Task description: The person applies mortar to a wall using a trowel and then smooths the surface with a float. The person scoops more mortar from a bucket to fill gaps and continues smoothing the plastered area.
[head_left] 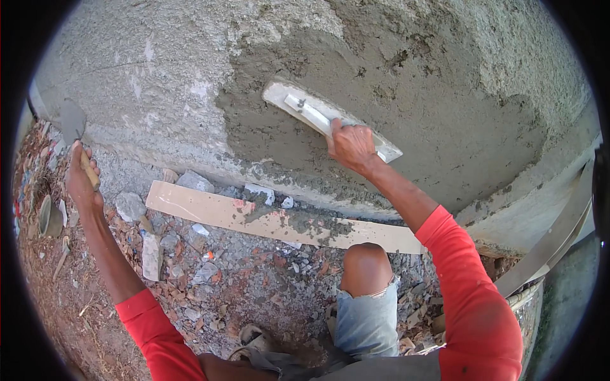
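My right hand [353,146] is closed around the handle of a long pale plastering float [289,95], which lies against the wet grey mortar [445,127] on the wall. The float slants from upper left down to lower right. Off to the left, my left hand [81,174] grips the wooden handle of a pointing trowel [74,119], its grey blade up beside the wall's left end. Dark, damp mortar covers the middle and right of the wall, while the rough wall [159,82] on the left is bare, with whitish patches.
A long tan board [190,206] lies along the wall's foot, spattered with mortar. Stones [130,206] and broken rubble cover the ground. My bent knee [367,270] is close to the board. A long curved strip [549,232] leans at the right. A rounded container [49,216] sits far left.
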{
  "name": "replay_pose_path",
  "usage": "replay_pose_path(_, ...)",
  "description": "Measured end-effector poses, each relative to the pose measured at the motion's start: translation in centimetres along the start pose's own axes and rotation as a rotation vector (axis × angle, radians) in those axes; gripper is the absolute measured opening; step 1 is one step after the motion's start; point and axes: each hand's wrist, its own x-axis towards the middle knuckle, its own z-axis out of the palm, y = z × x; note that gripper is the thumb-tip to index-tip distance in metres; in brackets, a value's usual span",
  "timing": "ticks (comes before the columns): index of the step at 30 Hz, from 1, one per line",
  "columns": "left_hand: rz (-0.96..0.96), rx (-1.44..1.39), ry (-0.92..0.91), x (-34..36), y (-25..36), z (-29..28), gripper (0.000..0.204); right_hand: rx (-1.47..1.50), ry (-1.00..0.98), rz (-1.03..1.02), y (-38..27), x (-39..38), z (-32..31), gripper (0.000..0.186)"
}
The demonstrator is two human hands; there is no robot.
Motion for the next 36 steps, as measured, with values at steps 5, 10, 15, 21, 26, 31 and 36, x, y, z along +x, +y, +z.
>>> replay_pose_path(5, 0.019, -0.014, -0.061, 1.1, -0.4, -1.1, 0.046, 0.025, 0.168, 0.088, 1.1, 0.7, -4.8, 0.025)
replay_pose_path(10, 0.090, -0.048, -0.003, 3.8, 1.8, -6.6, 0.044, 0.026, 0.099, 0.136, 1.4, -2.4, -1.1, 0.023)
replay_pose_path(15, 0.013, -0.030, -0.067, -2.1, -0.1, 4.6, 0.041, -0.083, 0.009, -0.162, 2.5, -0.2, -0.2, 0.019)
replay_pose_path(21, 0.024, 0.028, -0.063, 2.1, -0.3, -3.0, 0.043, -0.027, 0.215, 0.136, 4.6, -1.5, -5.4, 0.030)
replay_pose_path(26, 0.051, -0.042, 0.049, 2.5, 1.2, -6.2, 0.042, -0.177, -0.046, -0.044, 9.2, -8.6, -0.9, 0.024)
replay_pose_path(31, 0.031, -0.014, 0.012, -1.4, 1.9, -0.6, 0.042, -0.269, -0.215, -0.191, 6.2, -3.9, -2.8, 0.020)
replay_pose_path(36, -0.039, 0.013, -0.049, -1.5, -0.3, -0.1, 0.044, -0.200, 0.066, -0.212, 2.4, 1.3, -5.5, 0.028)
